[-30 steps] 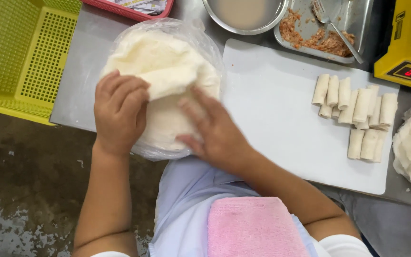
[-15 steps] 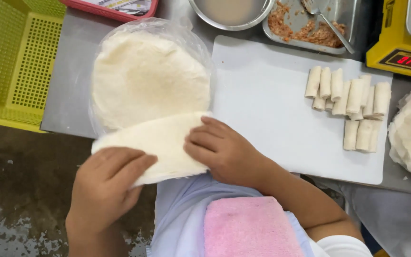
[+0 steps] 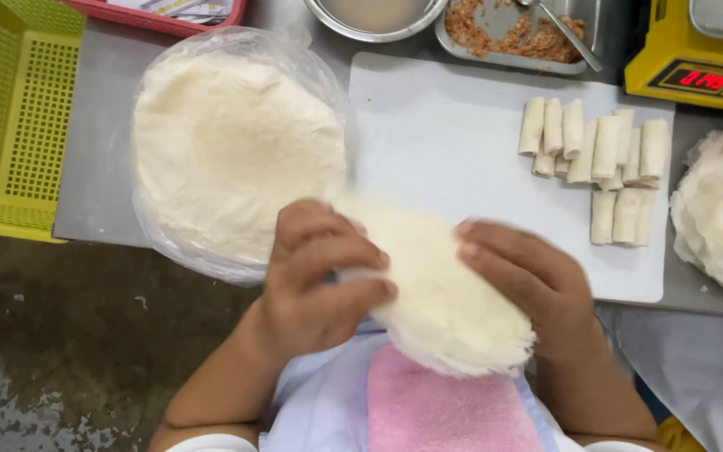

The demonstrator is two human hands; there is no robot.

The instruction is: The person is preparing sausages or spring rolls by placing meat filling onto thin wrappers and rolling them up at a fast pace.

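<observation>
Thin wrapper sheet (image 3: 441, 293) between both hands (image 3: 324, 276), above pink towel (image 3: 445, 410)

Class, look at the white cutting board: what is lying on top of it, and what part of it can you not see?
On the white cutting board lie rolled spring rolls in two rows at its right end. Its near edge is covered by the wrapper held between the left hand and right hand.

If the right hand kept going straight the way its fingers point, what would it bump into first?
The right hand points left across the thin white round wrapper it holds, so it would likely meet the left hand first, on the wrapper's other edge. Depth is hard to judge.
</observation>
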